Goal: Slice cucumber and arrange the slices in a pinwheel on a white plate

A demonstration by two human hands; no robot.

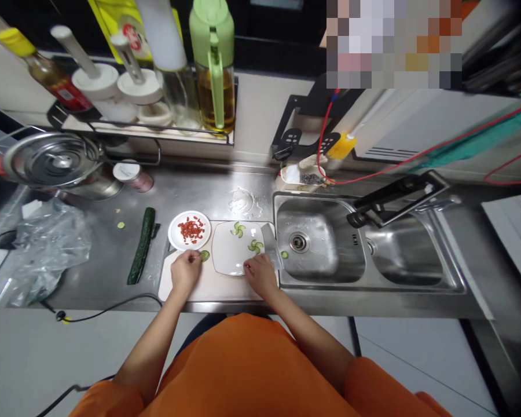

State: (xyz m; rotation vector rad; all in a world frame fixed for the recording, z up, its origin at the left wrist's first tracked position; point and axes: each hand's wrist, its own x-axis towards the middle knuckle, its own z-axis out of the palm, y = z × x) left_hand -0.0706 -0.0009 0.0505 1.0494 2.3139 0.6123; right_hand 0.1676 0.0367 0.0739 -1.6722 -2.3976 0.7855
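Observation:
My left hand (186,271) is closed over the cutting board (217,289), its fingertips pinched at a cucumber slice (205,255). My right hand (260,274) is over the lower right edge of a white square plate (230,255), fingers curled together; whatever they may hold is too small to make out. Green cucumber pieces lie fanned into two swirls (238,230) on this plate. Behind my left hand sits a small round plate (172,234) of red bits (191,230). A broad knife blade (272,246) lies right of the square plate, with a cucumber slice (285,255) beside it.
A cucumber length (142,246) lies left of the board, near a plastic bag (47,249). A lidded pot (56,165) and small jar (134,176) stand behind. The double sink (325,243) is on the right; a bottle rack (165,134) hangs above the counter.

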